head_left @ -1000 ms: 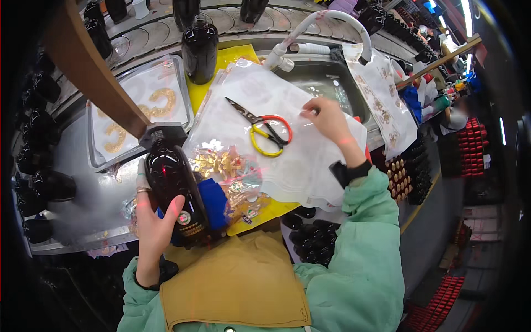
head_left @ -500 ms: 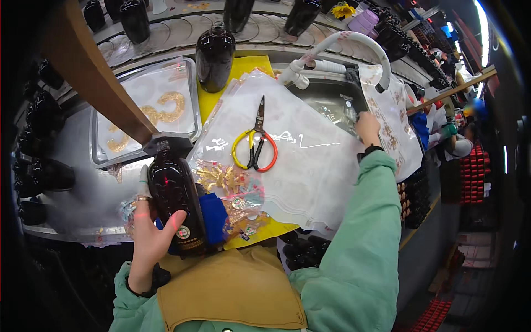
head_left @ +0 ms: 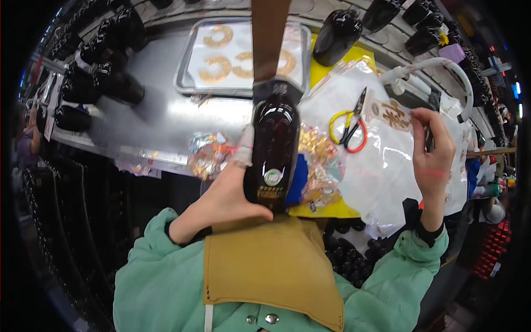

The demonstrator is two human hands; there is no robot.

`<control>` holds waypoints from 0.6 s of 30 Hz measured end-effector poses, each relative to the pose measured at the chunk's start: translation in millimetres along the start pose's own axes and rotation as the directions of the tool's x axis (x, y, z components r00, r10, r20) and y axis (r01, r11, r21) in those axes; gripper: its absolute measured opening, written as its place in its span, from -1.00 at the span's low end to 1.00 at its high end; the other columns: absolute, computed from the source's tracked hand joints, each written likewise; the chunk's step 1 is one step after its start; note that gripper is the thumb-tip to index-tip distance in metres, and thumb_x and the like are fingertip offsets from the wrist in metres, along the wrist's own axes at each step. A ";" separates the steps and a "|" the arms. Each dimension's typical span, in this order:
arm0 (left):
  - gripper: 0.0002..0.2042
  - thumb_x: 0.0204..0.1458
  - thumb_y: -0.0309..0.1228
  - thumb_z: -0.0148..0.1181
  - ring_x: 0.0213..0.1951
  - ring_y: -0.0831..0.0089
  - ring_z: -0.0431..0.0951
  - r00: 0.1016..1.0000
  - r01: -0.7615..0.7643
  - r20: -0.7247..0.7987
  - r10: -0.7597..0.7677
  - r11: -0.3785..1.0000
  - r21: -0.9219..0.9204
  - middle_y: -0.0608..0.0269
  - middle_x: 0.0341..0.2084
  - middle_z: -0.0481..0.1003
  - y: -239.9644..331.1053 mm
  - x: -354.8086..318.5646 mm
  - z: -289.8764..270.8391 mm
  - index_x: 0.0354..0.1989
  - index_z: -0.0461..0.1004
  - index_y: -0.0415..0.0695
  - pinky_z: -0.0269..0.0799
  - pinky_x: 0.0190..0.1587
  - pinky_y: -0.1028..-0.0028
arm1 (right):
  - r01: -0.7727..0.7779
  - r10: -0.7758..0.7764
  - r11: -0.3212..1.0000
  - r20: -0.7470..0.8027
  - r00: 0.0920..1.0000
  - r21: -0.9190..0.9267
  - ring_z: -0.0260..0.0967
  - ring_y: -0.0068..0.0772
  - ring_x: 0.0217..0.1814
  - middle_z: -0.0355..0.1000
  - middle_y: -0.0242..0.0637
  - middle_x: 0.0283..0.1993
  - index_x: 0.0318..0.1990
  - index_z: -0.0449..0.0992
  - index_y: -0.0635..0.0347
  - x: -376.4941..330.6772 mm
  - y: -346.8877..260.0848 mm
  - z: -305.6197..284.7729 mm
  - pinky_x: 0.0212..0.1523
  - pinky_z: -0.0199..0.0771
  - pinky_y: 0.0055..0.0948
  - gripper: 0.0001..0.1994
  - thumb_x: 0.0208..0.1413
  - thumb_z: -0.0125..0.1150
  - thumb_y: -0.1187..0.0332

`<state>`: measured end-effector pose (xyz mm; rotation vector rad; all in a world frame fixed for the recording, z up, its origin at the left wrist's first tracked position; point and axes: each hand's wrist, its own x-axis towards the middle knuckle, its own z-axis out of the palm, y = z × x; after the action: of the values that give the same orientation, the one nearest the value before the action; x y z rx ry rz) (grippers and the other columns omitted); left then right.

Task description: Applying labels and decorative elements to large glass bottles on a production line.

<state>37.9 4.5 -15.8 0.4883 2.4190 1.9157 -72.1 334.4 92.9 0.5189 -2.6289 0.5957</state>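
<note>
A dark glass bottle (head_left: 272, 144) with a small round label lies neck-away in front of me, its top against the end of a wooden bar (head_left: 270, 39). My left hand (head_left: 224, 196) holds its left side and base, the thumb at the bottom end; one finger has a white wrap. My right hand (head_left: 434, 149) pinches the edge of a clear decal sheet (head_left: 390, 113) with brown-gold characters, raised over white sheets (head_left: 381, 182). Scissors (head_left: 347, 130) with yellow and red handles lie on those sheets. A blue cloth (head_left: 297, 180) sits beside the bottle.
A metal tray (head_left: 185, 72) holds a white sheet with gold crescent shapes. Gold and coloured scraps (head_left: 210, 152) lie on the metal table's near edge. A dark basin (head_left: 406, 99) with a curved white pipe (head_left: 464, 77) stands at right. More dark bottles (head_left: 337, 36) stand behind and at left.
My right hand has come back from the basin and now holds a decal sheet. The view has swung left, so the bottle appears nearer the middle; my left hand stays at it.
</note>
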 end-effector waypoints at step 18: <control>-0.07 0.26 0.00 0.15 0.52 0.23 -0.04 0.980 0.199 0.132 -0.151 0.806 -0.557 -0.01 0.51 -0.06 -4.4 4.4 -30.6 0.55 -0.24 -0.29 -0.10 0.50 0.20 | 0.072 -0.392 0.810 0.447 0.804 0.582 0.42 -0.50 -0.31 0.53 -0.27 -0.24 -0.01 0.55 0.29 44.6 -122.3 45.7 -0.23 0.43 -0.53 -0.79 0.25 0.08 0.60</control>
<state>26.4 -24.2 -11.6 0.2864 1.6355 2.3224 -70.7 198.1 114.8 1.3717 -2.7985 1.2842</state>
